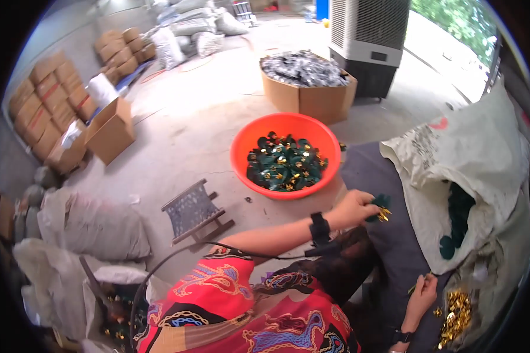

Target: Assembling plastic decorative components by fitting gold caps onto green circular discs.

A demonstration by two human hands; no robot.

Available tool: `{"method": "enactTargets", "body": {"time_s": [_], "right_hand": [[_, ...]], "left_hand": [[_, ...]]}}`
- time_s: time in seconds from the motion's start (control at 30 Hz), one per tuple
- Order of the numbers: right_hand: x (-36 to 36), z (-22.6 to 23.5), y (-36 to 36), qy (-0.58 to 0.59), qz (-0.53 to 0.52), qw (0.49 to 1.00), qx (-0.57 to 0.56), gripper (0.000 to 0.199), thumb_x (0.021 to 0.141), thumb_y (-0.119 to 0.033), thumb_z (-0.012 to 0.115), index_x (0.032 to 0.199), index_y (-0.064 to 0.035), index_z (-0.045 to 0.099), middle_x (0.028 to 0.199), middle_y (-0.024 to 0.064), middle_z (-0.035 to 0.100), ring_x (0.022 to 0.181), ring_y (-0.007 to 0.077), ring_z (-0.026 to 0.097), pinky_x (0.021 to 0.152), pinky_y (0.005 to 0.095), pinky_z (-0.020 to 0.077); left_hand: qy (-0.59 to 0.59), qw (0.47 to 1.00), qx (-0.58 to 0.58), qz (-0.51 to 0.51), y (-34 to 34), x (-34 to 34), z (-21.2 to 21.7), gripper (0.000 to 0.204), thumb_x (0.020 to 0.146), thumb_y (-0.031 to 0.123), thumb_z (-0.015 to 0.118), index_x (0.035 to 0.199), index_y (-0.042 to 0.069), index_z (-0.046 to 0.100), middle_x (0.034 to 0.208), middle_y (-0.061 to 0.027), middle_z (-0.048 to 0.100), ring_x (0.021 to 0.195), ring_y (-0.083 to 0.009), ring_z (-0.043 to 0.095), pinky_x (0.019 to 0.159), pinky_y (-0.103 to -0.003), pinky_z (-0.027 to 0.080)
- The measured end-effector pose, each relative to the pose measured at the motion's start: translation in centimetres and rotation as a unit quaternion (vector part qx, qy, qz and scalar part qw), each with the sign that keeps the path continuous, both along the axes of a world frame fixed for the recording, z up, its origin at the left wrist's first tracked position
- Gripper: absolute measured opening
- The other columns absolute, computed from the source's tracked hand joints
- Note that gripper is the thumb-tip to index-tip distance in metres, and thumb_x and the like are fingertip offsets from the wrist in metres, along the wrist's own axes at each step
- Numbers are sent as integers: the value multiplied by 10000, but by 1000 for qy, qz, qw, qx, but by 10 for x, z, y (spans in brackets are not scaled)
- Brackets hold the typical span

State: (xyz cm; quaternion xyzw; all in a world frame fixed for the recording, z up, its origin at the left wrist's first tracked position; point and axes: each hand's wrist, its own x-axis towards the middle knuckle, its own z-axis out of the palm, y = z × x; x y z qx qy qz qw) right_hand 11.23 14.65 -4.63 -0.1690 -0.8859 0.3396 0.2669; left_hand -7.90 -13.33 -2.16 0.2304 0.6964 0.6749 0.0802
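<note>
My left hand [354, 208] is closed around several dark green pieces with gold parts [383, 213], held above the grey cloth surface [388, 247]. Lower down, my right hand [421, 297] has its fingers pinched together near the cloth's right side; what they grip is too small to make out. Beside it lies a heap of shiny gold pieces [457, 317]. A pale woven sack [418, 200] opens toward me, showing dark green pieces [460, 215] inside. Left of the cloth, a red-orange basin [241, 170] holds many green discs with gold parts.
A low stool [191, 210] stands on the floor left of the basin. Beyond are a carton of silvery material [303, 101] and a tall air cooler [368, 47]. Full sacks [94, 226], an open carton [112, 132] and stacked brown packages [53, 97] line the left.
</note>
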Motion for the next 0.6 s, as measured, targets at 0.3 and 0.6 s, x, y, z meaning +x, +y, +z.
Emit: {"method": "enactTargets", "body": {"time_s": [0.3, 0.6], "right_hand": [[9, -9, -3, -35, 4, 994, 106, 227, 879, -57, 615, 1071, 38, 541, 775, 164, 543, 668, 317, 587, 608, 407, 442], [11, -10, -2, -1, 4, 997, 79, 220, 882, -63, 605, 1065, 37, 535, 837, 190, 564, 710, 337, 603, 630, 432, 445]], "left_hand": [[82, 781, -447, 428, -267, -37, -10, 281, 782, 300, 673, 803, 20, 695, 798, -212, 676, 755, -348, 668, 678, -433, 520], [-233, 373, -784, 437, -506, 141, 40, 282, 844, 149, 557, 1071, 104, 719, 1205, -131, 650, 1108, -295, 632, 906, -421, 527]]}}
